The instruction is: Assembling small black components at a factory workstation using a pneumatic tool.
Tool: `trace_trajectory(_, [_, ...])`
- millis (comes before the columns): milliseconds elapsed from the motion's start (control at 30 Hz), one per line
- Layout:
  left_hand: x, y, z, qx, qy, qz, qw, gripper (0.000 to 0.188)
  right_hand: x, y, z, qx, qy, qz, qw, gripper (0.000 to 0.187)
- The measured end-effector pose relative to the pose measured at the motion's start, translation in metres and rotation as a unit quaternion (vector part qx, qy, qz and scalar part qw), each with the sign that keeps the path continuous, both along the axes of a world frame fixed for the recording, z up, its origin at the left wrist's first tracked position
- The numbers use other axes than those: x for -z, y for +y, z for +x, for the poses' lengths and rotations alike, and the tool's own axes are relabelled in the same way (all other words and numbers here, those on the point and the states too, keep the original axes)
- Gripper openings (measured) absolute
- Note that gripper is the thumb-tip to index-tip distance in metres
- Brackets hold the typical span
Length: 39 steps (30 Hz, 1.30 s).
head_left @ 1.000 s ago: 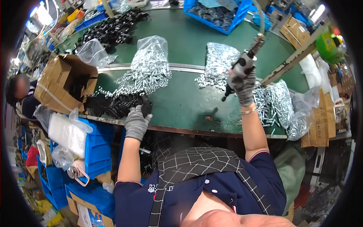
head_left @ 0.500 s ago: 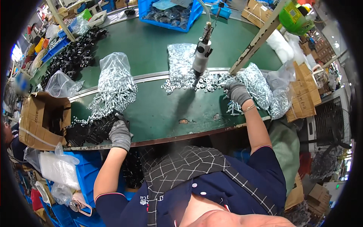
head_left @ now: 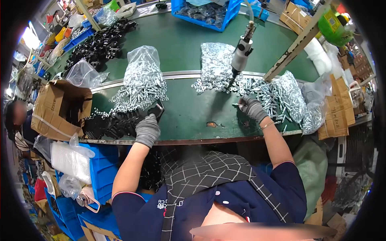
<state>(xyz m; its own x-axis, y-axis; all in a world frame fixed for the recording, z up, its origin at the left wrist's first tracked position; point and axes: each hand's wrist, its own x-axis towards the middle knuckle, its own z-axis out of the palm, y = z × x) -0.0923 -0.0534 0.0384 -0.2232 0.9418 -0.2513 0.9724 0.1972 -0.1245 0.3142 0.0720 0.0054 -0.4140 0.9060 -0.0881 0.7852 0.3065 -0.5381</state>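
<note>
My left hand (head_left: 148,131), in a grey knit glove, pinches a small black part (head_left: 157,111) with a silver bit at its top end. Beside that hand lies a row of black parts (head_left: 116,125) along the table's near edge. In my right hand (head_left: 253,109), also gloved, a small silver bolt (head_left: 236,105) is held between thumb and fingers, pointing left. Loose bolts (head_left: 270,98) lie just beyond and right of it. Between the hands and farther back, a powered screwdriver (head_left: 240,55) hangs from a hose, its tip near silver nuts (head_left: 215,85).
Clear bags of silver hardware (head_left: 142,66) lie along the metal strip, one (head_left: 291,96) at the right. A cardboard box (head_left: 56,110) stands at the left edge. A painted post (head_left: 295,44) rises behind the right hand. A blue crate (head_left: 225,20) sits at the back.
My left hand has lifted off the row with a black part and moved right. My right hand has drawn back from the bolt pile with a bolt. The whole view has shifted.
</note>
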Motion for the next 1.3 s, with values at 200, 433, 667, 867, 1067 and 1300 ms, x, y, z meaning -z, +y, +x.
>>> trace_trajectory(200, [0.030, -0.004, -0.017, -0.082, -0.421, 0.070, 0.901, 0.031, -0.014, -0.014, -0.040, -0.100, -0.077, 0.134, 0.983, 0.014])
trace_trajectory(433, [0.013, 0.003, 0.087, -0.161, -0.849, -0.006, 0.503, 0.035, -0.028, -0.060, -0.107, -0.112, 0.283, -0.111, 0.946, 0.016])
trace_trajectory(667, [0.043, 0.009, 0.096, -0.159, -0.921, -0.067, 0.350, 0.035, -0.029, -0.070, -0.111, -0.096, 0.379, -0.184, 0.902, 0.019])
trace_trajectory(867, [0.063, 0.001, 0.114, -0.219, -0.931, -0.028, 0.289, 0.035, -0.046, -0.070, -0.105, -0.148, 0.344, -0.198, 0.906, 0.017])
trace_trajectory(1067, [0.043, 0.009, 0.111, -0.133, -0.961, -0.038, 0.241, 0.033, -0.030, -0.065, -0.097, -0.127, 0.310, -0.074, 0.939, 0.016])
trace_trajectory(1300, [0.056, 0.011, 0.123, -0.151, -0.948, -0.066, 0.274, 0.034, -0.022, -0.069, -0.099, -0.103, 0.339, -0.107, 0.929, 0.014])
